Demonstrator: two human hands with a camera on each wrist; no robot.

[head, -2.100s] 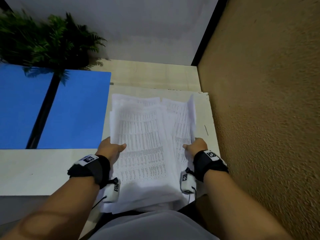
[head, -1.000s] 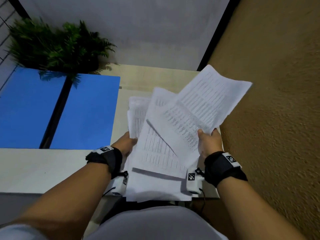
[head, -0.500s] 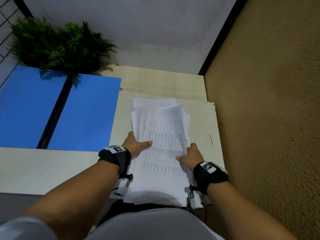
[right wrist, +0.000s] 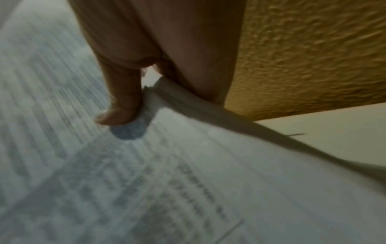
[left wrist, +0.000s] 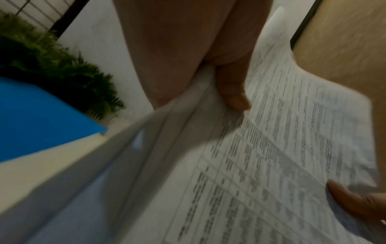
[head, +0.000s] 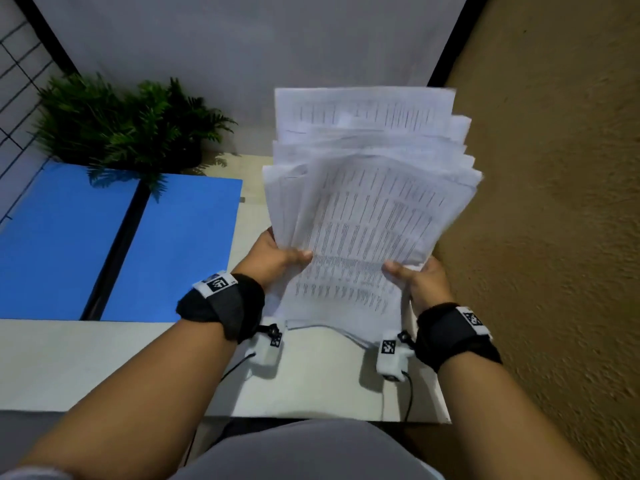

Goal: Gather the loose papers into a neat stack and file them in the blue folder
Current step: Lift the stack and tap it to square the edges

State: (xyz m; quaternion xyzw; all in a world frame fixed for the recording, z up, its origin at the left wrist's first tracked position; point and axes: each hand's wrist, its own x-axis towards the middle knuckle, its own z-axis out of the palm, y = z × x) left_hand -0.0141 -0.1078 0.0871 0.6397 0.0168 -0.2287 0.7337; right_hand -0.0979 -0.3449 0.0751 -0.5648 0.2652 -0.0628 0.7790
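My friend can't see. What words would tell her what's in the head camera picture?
Two hands, left hand and right hand, hold up an uneven bunch of printed papers above a pale desk. An open blue folder lies to the left, with a green fern behind it.

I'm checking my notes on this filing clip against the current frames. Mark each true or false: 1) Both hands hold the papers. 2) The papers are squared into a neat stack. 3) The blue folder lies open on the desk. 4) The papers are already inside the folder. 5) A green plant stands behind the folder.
1) True: the left hand and right hand each grip a side of the papers.
2) False: the sheets are fanned, their top edges staggered.
3) True: the blue folder lies open on the desk.
4) False: they are held up, to the folder's right.
5) True: the green plant stands there.
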